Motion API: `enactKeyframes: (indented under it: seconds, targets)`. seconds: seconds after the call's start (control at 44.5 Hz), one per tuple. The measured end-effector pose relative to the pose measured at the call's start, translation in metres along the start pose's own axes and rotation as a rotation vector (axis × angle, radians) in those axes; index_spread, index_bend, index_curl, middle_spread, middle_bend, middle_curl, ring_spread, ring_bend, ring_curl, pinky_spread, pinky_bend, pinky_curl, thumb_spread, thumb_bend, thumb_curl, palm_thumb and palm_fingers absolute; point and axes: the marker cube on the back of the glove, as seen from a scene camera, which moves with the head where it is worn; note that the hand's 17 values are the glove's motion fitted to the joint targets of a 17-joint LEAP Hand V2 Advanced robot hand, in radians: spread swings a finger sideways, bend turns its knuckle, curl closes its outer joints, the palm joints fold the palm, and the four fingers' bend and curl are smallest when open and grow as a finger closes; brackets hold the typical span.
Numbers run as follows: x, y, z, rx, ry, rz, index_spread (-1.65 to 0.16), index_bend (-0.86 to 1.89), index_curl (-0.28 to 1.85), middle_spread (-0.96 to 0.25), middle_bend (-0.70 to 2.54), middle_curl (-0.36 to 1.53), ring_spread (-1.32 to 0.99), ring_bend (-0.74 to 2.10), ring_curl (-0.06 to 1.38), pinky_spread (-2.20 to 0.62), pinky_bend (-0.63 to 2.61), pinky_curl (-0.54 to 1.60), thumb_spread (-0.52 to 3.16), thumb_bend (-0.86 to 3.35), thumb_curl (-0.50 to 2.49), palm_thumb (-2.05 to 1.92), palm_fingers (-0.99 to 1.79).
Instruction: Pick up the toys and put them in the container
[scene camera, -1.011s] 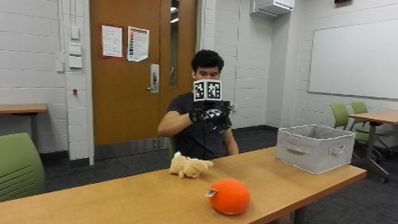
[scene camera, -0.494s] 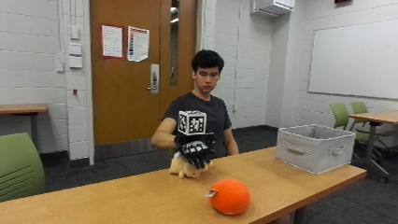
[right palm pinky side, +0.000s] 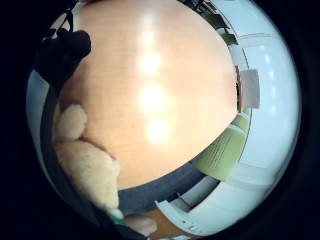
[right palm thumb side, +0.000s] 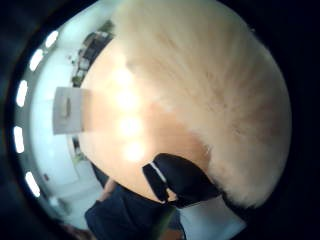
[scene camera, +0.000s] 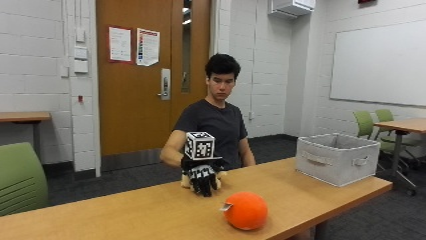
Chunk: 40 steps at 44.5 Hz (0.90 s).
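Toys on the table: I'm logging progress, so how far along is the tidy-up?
Nothing looks done: no toy can be seen in the grey container, though its inside is hidden from this side. In hand: the gloved right hand is down on the cream plush toy, which fills the thumb-side palm view; whether it grips it is unclear. Left: the plush toy and the orange ball, on the table, both need moving.

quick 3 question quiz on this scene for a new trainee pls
1. True or false: the orange ball already lies in the grey fabric bin.
2. Which toy is the gloved right hand on: A the ball, B the cream plush toy, C neither?
3. Fill in: both toys are on the wooden ____.

Key: 1 false, it lies on the table, apart from the bin. 2 B. 3 table.
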Motion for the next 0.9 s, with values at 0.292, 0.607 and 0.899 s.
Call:
enactKeyframes:
  seconds: [0.292,0.607,0.899]
  targets:
    - [-0.003,0.002,-0.003,0.022,-0.046,-0.008,-0.31,0.28,0.4,-0.25,0.6,0.5,-0.4,1.02,0.28,-0.33,0.71,0.3,1.13,0.13,0.28,0.29,0.93]
    - [0.001,-0.007,-0.016,-0.03,-0.073,-0.006,-0.37,0.3,0.55,-0.35,0.66,0.58,-0.45,1.02,0.34,-0.45,0.81,0.36,0.94,0.25,0.49,0.64,1.07]
    - [-0.002,-0.022,-0.057,-0.074,-0.105,-0.046,-0.44,0.17,0.66,-0.38,0.74,0.64,-0.41,1.18,0.42,-0.49,0.82,0.38,0.83,0.26,0.62,0.68,1.17]
